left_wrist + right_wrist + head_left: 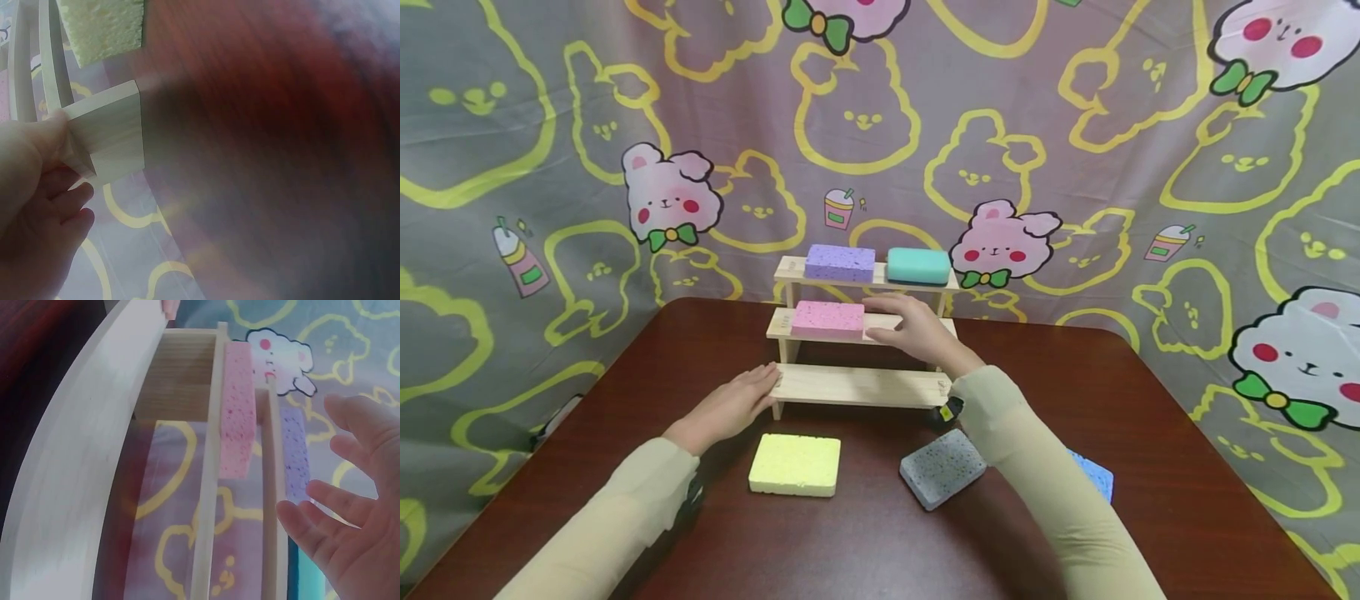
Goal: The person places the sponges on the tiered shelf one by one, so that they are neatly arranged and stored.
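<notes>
- Left hand point(727, 406): gripping rack point(859, 386), bottom step's left end.
- Yellow sponge point(795, 463): on table point(842, 550), in front of rack.
- Pink sponge point(828, 319): middle step, left half.
- Purple sponge point(840, 263): top step, left.
- Right hand point(921, 332): fingers spread, empty, just right of pink sponge.
- Teal sponge point(918, 266): top step, right.
- Grey sponge point(942, 469): on table, angled.
- Blue sponge point(1096, 475): on table, partly behind right sleeve point(1045, 475).

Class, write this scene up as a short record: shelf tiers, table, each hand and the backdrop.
Top tier: purple sponge, teal sponge
Middle tier: pink sponge, toward the left
Table: yellow sponge, gray sponge, blue sponge partly hidden by the right sleeve
Left hand: holds the wooden shelf at the left end of its bottom tier
Right hand: fingers spread beside the pink sponge, holding nothing
Backdrop: cloth with cartoon bunnies
</notes>
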{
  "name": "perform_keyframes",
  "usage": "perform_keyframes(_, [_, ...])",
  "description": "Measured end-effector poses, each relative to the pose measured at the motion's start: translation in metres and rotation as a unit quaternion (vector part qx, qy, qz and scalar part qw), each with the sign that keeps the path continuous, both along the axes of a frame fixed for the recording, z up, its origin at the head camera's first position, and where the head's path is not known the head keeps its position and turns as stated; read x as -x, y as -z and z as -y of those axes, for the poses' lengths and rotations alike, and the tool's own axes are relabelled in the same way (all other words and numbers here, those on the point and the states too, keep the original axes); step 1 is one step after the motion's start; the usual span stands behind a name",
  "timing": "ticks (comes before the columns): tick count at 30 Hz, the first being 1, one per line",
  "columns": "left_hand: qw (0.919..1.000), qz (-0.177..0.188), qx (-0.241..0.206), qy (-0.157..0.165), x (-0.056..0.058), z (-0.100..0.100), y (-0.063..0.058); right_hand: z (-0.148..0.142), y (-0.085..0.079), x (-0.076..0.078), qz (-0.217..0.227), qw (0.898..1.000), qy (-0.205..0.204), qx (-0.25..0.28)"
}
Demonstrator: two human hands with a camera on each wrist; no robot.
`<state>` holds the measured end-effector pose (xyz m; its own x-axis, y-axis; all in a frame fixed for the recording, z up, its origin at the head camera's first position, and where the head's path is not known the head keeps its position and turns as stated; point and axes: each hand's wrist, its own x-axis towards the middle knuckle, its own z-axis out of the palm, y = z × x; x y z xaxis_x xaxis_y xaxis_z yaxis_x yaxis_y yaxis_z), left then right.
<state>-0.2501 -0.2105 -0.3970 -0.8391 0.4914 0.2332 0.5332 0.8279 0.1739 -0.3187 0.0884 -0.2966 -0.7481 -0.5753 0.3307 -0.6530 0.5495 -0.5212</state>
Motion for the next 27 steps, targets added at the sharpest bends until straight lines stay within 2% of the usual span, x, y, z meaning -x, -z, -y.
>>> perform_keyframes(17, [1.0,-0.001,0.002,0.0,0.001,-0.002,0.001,-0.05,-0.01,-0.024,-0.012,0.999,0.013,0.033])
perform_keyframes(27, [1.0,-0.004,0.0,0.001,0.0,-0.001,0.0,-0.087,-0.008,-0.037,-0.025,0.998,0.047,0.025])
